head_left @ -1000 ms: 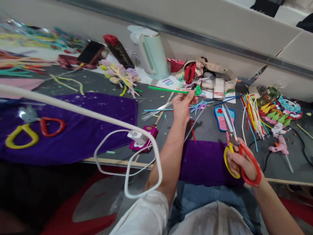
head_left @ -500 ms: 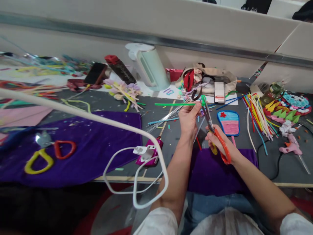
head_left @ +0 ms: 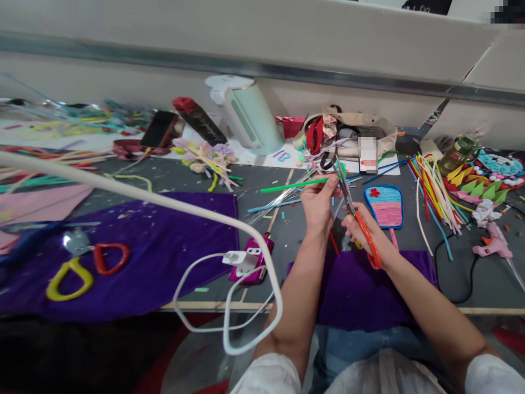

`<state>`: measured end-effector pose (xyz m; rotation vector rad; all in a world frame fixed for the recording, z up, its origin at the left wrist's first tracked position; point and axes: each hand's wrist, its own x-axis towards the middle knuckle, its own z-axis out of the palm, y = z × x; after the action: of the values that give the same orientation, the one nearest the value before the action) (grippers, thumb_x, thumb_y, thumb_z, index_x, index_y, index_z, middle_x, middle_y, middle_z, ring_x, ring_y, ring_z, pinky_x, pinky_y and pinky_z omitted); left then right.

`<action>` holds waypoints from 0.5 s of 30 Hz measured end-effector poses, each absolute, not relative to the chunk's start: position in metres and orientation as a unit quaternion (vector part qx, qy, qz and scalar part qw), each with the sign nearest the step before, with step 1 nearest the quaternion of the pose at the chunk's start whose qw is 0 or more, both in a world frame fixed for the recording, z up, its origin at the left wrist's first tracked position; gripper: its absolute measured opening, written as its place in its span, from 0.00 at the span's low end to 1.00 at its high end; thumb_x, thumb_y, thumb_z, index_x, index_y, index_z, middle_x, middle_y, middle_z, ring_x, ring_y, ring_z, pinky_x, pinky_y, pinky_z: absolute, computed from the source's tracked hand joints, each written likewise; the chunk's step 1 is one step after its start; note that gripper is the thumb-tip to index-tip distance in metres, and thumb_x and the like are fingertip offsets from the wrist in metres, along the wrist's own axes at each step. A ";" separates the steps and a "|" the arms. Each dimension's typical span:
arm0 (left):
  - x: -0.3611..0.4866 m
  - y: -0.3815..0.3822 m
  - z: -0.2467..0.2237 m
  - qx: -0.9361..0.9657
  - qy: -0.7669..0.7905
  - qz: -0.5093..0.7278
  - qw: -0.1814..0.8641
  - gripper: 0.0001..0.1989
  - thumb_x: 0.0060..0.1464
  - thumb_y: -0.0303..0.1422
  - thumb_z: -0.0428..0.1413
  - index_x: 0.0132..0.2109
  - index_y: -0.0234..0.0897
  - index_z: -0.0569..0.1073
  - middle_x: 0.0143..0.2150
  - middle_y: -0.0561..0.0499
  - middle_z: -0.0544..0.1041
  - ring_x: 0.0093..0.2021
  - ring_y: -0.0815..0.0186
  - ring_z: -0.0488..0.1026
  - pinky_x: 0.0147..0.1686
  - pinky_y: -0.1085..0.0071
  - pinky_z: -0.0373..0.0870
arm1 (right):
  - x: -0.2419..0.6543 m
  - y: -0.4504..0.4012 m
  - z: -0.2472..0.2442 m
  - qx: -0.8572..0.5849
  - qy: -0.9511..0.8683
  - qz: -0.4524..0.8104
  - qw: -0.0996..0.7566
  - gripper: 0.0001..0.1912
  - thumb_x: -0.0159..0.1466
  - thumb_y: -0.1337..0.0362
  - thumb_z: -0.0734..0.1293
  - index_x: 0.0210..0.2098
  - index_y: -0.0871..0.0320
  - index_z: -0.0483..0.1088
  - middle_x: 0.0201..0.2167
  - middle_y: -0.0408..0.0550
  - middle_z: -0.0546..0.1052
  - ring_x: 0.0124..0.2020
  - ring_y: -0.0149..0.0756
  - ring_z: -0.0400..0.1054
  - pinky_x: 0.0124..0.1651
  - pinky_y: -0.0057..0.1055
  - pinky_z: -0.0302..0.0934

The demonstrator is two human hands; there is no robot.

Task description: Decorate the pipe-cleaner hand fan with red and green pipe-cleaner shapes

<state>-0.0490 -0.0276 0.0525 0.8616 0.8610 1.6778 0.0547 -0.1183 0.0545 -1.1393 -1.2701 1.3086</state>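
My left hand (head_left: 319, 202) pinches a green pipe cleaner (head_left: 287, 185), whose long end sticks out to the left. Its other end is a small green tip beside the scissor blades. In my right hand (head_left: 371, 227) is a pair of scissors (head_left: 367, 238) with orange and yellow handles, the blades pointing up and away next to my left fingertips. Whether the blades touch the pipe cleaner I cannot tell. Just right of my hands lies a blue and pink fuzzy panel (head_left: 384, 208) with a red flower. A purple cloth (head_left: 365, 295) is spread below my wrists.
A white cable (head_left: 164, 194) arches across the left foreground to a purple power strip (head_left: 250, 262). More scissors (head_left: 88, 262) rest on purple cloth at left. A kettle (head_left: 256, 117) stands behind. Colourful pipe cleaners (head_left: 438, 191) and a pink glue gun (head_left: 494, 241) lie right.
The green pipe cleaner now slants, its left end lower. The scissors have come closer to my left fingers, with less green showing at the blades. The view has shifted slightly.
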 end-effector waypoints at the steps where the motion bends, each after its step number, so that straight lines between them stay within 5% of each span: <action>1: -0.048 -0.028 0.052 0.359 0.360 0.696 0.507 0.16 0.40 0.42 0.69 0.29 0.37 0.74 0.24 0.57 0.74 0.21 0.75 0.67 0.23 0.77 0.66 | 0.055 -0.117 0.054 -0.466 -0.518 0.534 0.478 0.22 0.61 0.46 0.68 0.47 0.52 0.63 0.34 0.41 0.70 0.32 0.28 0.65 0.32 0.26 0.61; 15: -0.046 -0.029 0.051 0.347 0.346 0.699 0.520 0.16 0.35 0.41 0.72 0.28 0.35 0.77 0.23 0.57 0.74 0.20 0.75 0.69 0.21 0.78 0.67 | 0.060 -0.110 0.054 -0.442 -0.501 0.568 0.481 0.25 0.59 0.43 0.69 0.45 0.52 0.62 0.32 0.39 0.67 0.22 0.23 0.54 0.22 0.23 0.48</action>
<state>-0.0462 -0.0287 0.0505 0.8325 0.8298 1.6766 0.0596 -0.1098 0.0544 -1.0768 -1.2207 1.3860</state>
